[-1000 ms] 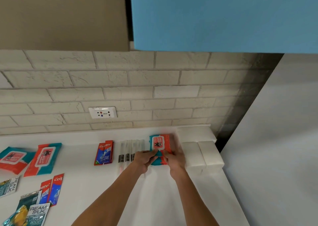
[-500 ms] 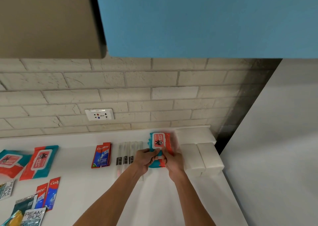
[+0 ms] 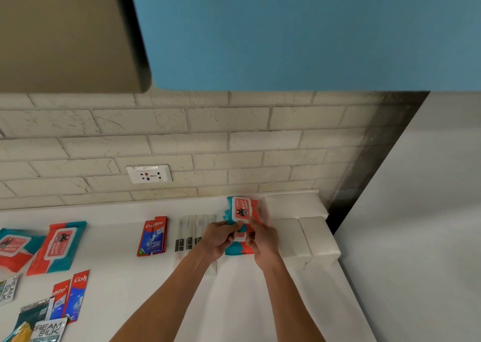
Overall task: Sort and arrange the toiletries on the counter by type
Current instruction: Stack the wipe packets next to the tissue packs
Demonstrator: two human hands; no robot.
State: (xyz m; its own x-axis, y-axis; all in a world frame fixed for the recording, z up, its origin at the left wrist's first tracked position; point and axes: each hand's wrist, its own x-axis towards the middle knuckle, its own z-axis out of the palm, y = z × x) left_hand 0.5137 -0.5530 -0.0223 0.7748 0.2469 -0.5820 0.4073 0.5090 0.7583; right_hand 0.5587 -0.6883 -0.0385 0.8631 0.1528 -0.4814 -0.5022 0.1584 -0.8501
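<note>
Hands have hardly shifted over the last second: both were on the teal-and-red wet-wipes pack [image 3: 242, 209] then, and both are on it now, with the pack nudged slightly nearer the wall. I'd judge this as squaring it up on its pile rather than carrying it, since a second white lid peeks out between the thumbs, so one pack seems to lie beneath.

The left hand [image 3: 221, 237] and right hand [image 3: 263, 240] each curl round the pack's near half, thumbs on top. It sits at the back of the counter [image 3: 117, 253], between the clear-wrapped toothbrushes [image 3: 192, 231] and the white blocks [image 3: 320, 237].

So the wipes group is started but not finished: two more wipes packs [image 3: 58, 246] lie well apart on the left, as do loose Colgate sachets [image 3: 73, 295].
</note>
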